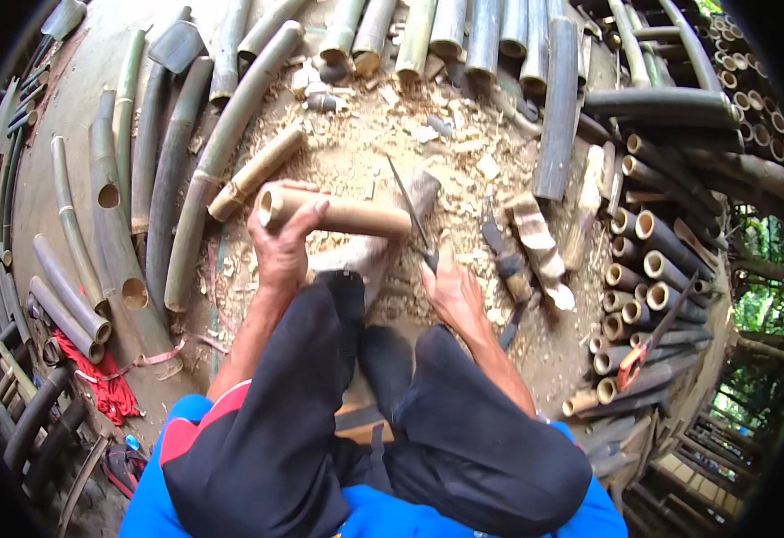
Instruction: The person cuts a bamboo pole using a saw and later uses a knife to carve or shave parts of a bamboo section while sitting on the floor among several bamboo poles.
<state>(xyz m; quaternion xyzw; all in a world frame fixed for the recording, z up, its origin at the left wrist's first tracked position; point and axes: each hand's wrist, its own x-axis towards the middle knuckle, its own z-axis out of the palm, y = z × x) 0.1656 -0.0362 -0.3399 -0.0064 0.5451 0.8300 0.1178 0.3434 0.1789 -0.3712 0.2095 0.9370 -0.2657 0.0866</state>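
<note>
My left hand [282, 231] is wrapped round one end of a short bamboo tube [360, 215], its hollow end facing left. The tube lies sideways above a pale wooden log [378, 260]; whether they touch I cannot tell. In my right hand [453, 289] is a knife [408, 199] with a long, narrow dark blade. The blade points up and away and passes close by the tube's right end. My right fingers close round the handle, which is mostly hidden. A second short bamboo piece [257, 172] rests on the shavings just beyond my left hand.
Pale shavings [347, 134] cover the ground ahead. Long bamboo poles [221, 161] lie at the left and far side. Cut bamboo tubes [652, 269] are stacked at the right, with an orange-handled saw [632, 366] on them. A sheathed blade [504, 260] lies right of my right hand.
</note>
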